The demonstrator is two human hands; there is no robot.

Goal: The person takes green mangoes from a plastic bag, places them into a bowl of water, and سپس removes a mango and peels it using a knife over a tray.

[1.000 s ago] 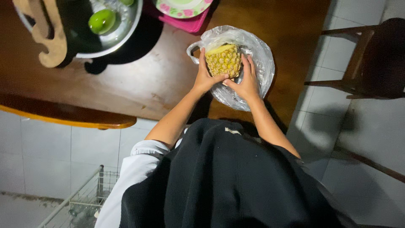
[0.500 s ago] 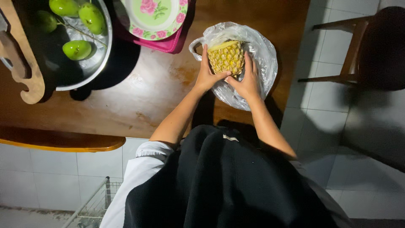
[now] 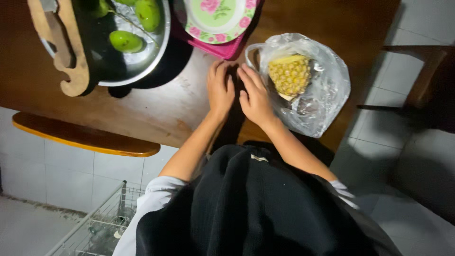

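Both hands flat and empty on the dark brown wooden desk [image 3: 156,106], side by side, fingers loosely spread and pointing away from the body. Left hand [image 3: 221,88] resting palm-down, touching nothing but wood. Right hand [image 3: 254,95] just beside it, fingertips near the knotted handle of the clear crinkled plastic bag [image 3: 327,90], though contact with the plastic hard to make out in the dim light.

Inside the opened bag, a yellow trimmed pineapple [image 3: 289,74], crown gone, standing on the desk to the right of both hands and apart from them, gripped by neither. Further back, a pale green round plate with pink flowers [image 3: 219,16] stacked on a pink square tray [image 3: 219,46]. To the left, a large round metal basin [image 3: 144,59] holding green mangoes [image 3: 126,41], with a carved wooden chair back [image 3: 66,52] crossing in front of it.

By the look of it, a pause between grips: fruit uncovered but released, bag still spread underneath. A fresh grasp would likely call for reaching right again, closing both palms around the rough sides of the pineapple, and lifting straight up so the loose plastic stays behind rather than dragging along.
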